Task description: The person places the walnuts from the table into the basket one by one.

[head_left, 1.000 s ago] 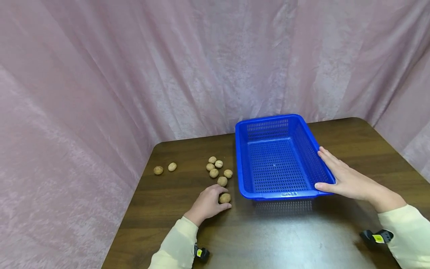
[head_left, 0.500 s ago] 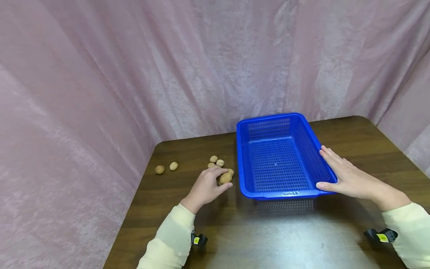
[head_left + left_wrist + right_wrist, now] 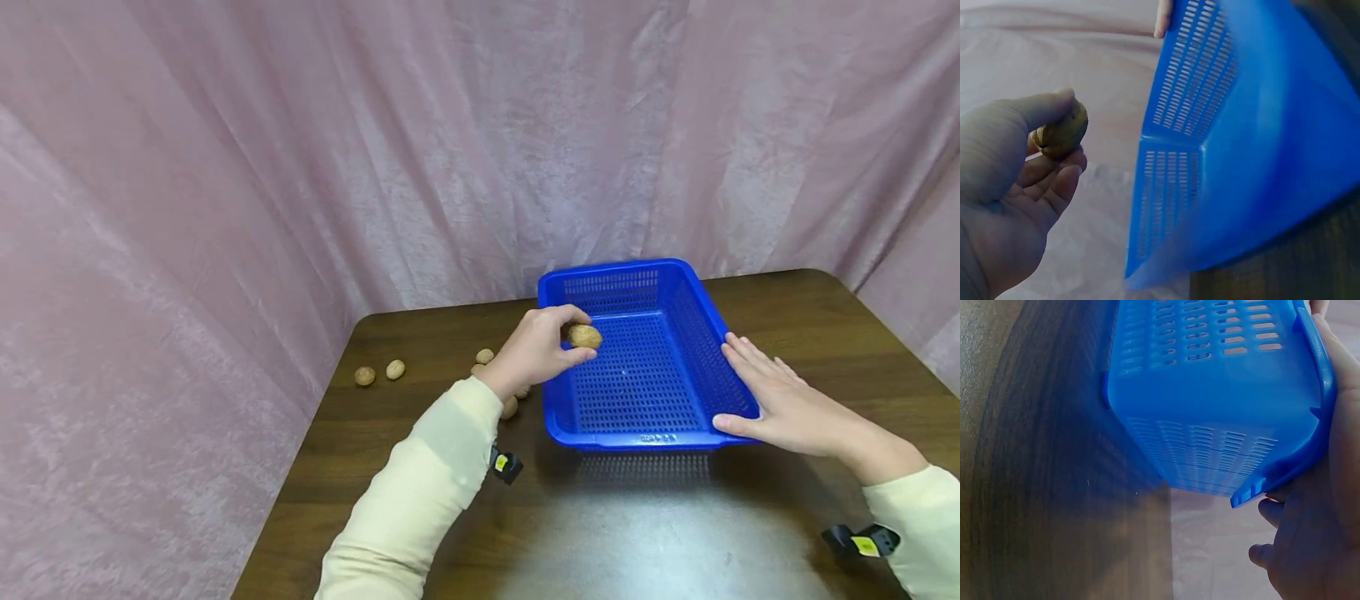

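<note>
My left hand [image 3: 542,346] pinches a tan walnut [image 3: 585,336] between thumb and fingertips above the left side of a blue plastic basket [image 3: 558,439]. In the left wrist view the walnut [image 3: 1065,132] shows between the thumb and the fingers, with the basket's slotted wall [image 3: 1166,187] to its right. My right hand [image 3: 787,407] rests at the basket's near right corner, fingers straight along the right rim and thumb over the near rim. Part of that hand [image 3: 1310,544] shows in the right wrist view beside the basket's outer side.
Two walnuts lie far left on the wooden table [image 3: 337,467], one of them a darker walnut [image 3: 364,377]. Several more lie left of the basket, among them a walnut [image 3: 510,407] partly hidden by my left wrist. A pink curtain [image 3: 480,167] hangs behind the table.
My left hand picked up a walnut from the table, passed over the other walnuts, and carried it up and right over the basket. The right hand has stayed on the basket's corner.
</note>
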`<state>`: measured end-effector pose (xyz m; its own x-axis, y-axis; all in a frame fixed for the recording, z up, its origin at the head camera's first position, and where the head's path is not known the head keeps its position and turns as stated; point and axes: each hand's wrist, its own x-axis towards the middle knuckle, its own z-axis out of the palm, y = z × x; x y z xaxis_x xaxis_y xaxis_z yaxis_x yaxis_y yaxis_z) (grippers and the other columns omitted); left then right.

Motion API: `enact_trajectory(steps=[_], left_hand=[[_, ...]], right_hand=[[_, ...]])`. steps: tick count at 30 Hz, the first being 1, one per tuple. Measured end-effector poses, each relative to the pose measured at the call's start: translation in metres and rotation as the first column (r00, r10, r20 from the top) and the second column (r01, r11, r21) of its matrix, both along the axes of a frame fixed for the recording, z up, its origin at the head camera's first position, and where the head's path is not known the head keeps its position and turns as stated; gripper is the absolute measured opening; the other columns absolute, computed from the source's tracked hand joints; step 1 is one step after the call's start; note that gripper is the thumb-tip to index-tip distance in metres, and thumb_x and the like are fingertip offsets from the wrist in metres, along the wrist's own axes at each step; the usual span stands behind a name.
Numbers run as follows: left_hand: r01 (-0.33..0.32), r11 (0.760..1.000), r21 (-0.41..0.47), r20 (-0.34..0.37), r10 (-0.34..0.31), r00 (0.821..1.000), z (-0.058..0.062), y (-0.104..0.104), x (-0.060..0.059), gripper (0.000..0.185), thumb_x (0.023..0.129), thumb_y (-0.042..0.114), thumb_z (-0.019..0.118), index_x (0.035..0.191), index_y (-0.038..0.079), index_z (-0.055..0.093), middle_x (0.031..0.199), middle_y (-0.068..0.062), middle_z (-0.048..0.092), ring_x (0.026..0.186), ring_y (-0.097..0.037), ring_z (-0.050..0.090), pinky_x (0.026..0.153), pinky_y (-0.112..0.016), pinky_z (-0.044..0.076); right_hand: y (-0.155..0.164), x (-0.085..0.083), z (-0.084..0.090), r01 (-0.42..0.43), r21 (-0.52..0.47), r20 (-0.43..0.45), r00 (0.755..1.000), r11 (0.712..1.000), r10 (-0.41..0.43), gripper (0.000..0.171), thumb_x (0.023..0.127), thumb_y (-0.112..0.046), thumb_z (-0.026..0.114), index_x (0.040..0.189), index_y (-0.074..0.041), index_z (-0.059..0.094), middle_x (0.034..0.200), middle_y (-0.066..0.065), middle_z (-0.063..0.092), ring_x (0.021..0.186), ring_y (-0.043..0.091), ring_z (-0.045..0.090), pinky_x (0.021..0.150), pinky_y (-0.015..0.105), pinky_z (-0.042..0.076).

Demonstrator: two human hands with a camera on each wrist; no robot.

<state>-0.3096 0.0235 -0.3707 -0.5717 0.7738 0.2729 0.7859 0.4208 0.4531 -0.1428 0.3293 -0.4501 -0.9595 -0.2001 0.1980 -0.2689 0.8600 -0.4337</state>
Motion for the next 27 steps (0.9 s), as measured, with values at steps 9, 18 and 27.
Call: enact_trajectory(steps=[9, 18, 27], left_hand=[[-0.078, 0.996, 0.045, 0.490, 0.046, 0.871, -0.007, 0.084, -0.030, 0.032, 0.085, 0.038, 0.073, 0.112, 0.022, 0.067, 0.086, 0.007, 0.068, 0.076, -0.009, 0.064, 0.068, -0.023, 0.052], [-0.313, 0.949, -0.033, 0.647, 0.259, 0.717, -0.035, 0.103, -0.041, 0.031, 0.082, 0.019, 0.078, 0.111, 0.014, 0.070, 0.103, 0.001, 0.063, 0.085, -0.018, 0.069, 0.069, -0.026, 0.054], [-0.232, 0.909, -0.346, 0.279, 0.336, 0.900, -0.064, 0.090, -0.043, 0.036, 0.078, 0.028, 0.082, 0.112, 0.022, 0.072, 0.121, 0.004, 0.060, 0.118, -0.019, 0.050, 0.093, -0.029, 0.044]], right_hand=[[0.007, 0.007, 0.004, 0.015, -0.007, 0.001, 1.000, 1.000, -0.015, 0.098, 0.086, -0.040, 0.070, 0.152, 0.002, 0.012, 0.159, 0.020, 0.003, 0.146, 0.035, 0.000, 0.112, 0.059, -0.003], [-0.001, 0.017, 0.003, 0.027, -0.040, 0.015, 1.000, 0.999, -0.027, 0.100, 0.084, -0.040, 0.072, 0.153, 0.000, 0.012, 0.160, 0.016, 0.003, 0.146, 0.033, 0.001, 0.114, 0.053, -0.004], [-0.011, 0.021, 0.009, 0.027, -0.018, 0.027, 0.999, 0.999, -0.027, 0.099, 0.084, -0.041, 0.072, 0.153, 0.000, 0.014, 0.160, 0.015, 0.004, 0.146, 0.030, 0.004, 0.115, 0.047, -0.006]])
